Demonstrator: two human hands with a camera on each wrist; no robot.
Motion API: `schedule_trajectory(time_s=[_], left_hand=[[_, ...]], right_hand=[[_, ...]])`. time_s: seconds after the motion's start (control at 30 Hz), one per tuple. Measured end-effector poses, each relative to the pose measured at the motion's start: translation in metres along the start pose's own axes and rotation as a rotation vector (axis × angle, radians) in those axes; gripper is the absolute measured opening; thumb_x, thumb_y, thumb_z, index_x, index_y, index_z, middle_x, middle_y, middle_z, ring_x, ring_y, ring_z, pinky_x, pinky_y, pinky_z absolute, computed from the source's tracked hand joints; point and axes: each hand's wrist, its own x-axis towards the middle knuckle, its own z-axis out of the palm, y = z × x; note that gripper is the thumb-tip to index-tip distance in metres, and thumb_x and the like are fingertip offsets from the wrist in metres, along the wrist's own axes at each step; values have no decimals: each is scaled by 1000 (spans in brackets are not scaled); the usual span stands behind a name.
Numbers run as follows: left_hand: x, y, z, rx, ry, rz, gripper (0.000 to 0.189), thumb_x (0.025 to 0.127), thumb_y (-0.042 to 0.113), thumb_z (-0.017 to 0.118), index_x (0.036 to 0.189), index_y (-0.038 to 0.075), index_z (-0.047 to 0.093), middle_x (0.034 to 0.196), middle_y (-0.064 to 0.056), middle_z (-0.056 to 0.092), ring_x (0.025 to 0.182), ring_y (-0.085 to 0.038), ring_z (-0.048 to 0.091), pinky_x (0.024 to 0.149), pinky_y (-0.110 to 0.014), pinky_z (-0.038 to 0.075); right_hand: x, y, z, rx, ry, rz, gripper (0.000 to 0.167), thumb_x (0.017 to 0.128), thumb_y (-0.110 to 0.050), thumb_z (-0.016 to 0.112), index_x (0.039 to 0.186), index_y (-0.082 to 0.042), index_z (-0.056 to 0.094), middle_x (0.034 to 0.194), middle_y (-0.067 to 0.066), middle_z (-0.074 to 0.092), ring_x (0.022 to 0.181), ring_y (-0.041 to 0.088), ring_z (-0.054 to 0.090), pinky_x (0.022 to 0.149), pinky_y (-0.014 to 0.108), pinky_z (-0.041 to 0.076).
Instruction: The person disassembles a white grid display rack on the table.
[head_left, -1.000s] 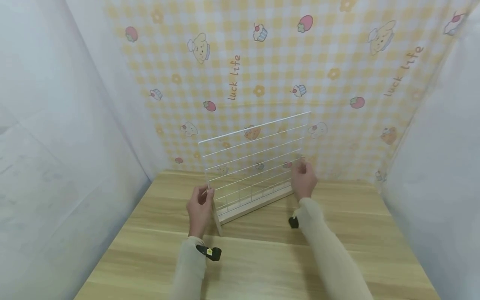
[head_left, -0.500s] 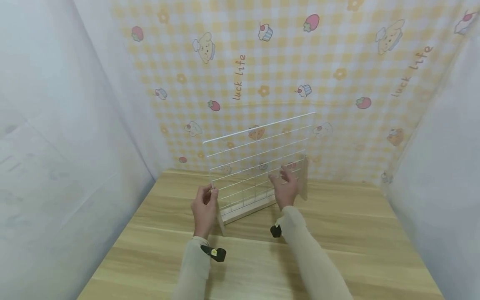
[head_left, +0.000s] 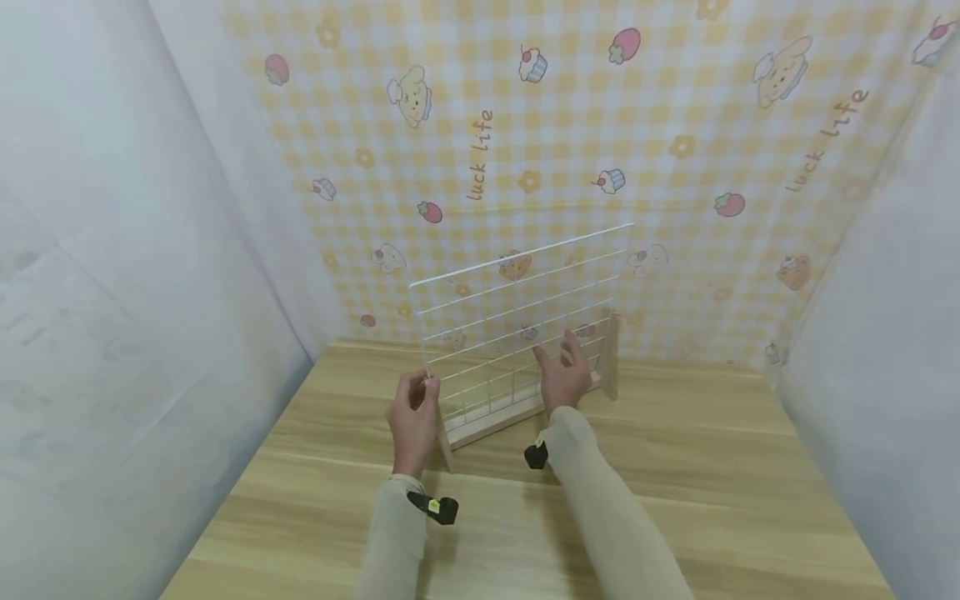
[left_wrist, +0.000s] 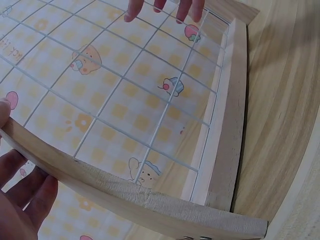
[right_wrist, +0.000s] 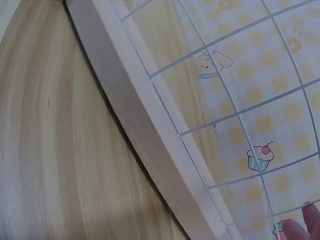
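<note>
A white wire grid panel (head_left: 521,256) stands upright and slanted across the table, its lower edge set in a pale wooden base bar (head_left: 498,422). Wooden side pieces flank it; the left side piece (left_wrist: 100,184) is pinched between thumb and fingers of my left hand (head_left: 412,425). The right side piece (head_left: 611,357) stands with no hand on it. My right hand (head_left: 566,379) is in front of the grid's lower right part, fingers spread and loosely bent, holding nothing. Its fingertips (left_wrist: 197,11) show close to the wires at the top of the left wrist view.
Under the stand is a wood-grain table (head_left: 495,533). Behind it hangs a yellow checked cloth (head_left: 570,125) printed with cupcakes and strawberries. White sheets (head_left: 97,292) close off the left and right sides.
My right hand has let go of the right wooden side piece and moved left, in front of the grid. My left hand keeps its hold, and the stand stays where it was.
</note>
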Motion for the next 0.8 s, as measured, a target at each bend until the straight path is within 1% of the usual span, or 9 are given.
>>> schedule_trajectory(time_s=[0.1,0.17,0.27,0.4,0.5,0.57,0.63,0.7,0.8], left_hand=[[1,-10,2,-5,10,7,27,100,29,63,121,13,62,124,-16,71,122,-35,65,109,-49,50],[1,-13,3,-6,13,24,28,99,33,64,120,15,63,122,-14,71,121,-34,66,108,-48,52],[0,-15,4,-3,18,48,29,98,36,64,119,16,63,121,-13,72,120,-33,67,106,-48,53],[-2,-15,6,3,24,74,27,99,36,64,117,16,64,120,-13,73,118,-33,68,106,-50,53],[-3,-14,6,-5,22,70,26,99,33,64,118,16,64,122,-15,72,119,-34,67,107,-50,52],[-2,-13,6,-12,19,61,27,99,32,65,120,14,64,125,-17,70,121,-35,66,108,-50,51],[-2,-12,5,-18,16,54,28,99,31,65,121,14,64,127,-19,69,122,-36,65,108,-51,51],[0,-12,4,-21,20,63,30,98,32,65,121,13,64,128,-19,69,122,-36,65,108,-51,51],[2,-12,3,-9,27,76,29,99,34,65,120,15,64,127,-18,69,121,-35,66,106,-51,52]], right_hand=[[-1,-1,0,-2,6,19,63,84,-24,82,142,-27,56,144,9,56,134,37,51,107,49,51],[-1,-1,-1,-2,5,26,63,85,-23,81,142,-27,56,145,8,56,135,37,51,107,50,50],[-1,0,-2,-13,9,39,63,85,-25,82,142,-27,55,144,6,56,134,35,51,108,49,50],[-2,0,-3,-7,18,39,63,85,-23,81,143,-25,55,144,6,55,134,34,50,108,49,49],[-3,-3,-3,15,20,42,63,86,-22,80,143,-25,54,144,5,55,135,34,49,108,49,49],[-1,-7,-2,25,26,34,63,86,-22,81,143,-26,55,142,4,55,135,34,49,108,47,49],[2,-14,1,42,21,9,63,86,-22,81,144,-25,54,143,6,54,135,36,49,109,46,49],[6,-22,5,59,15,-24,64,86,-22,81,144,-24,54,145,8,53,135,37,48,110,46,48],[9,-33,10,77,5,-47,66,87,-23,80,146,-23,51,154,9,45,137,36,47,112,45,48]])
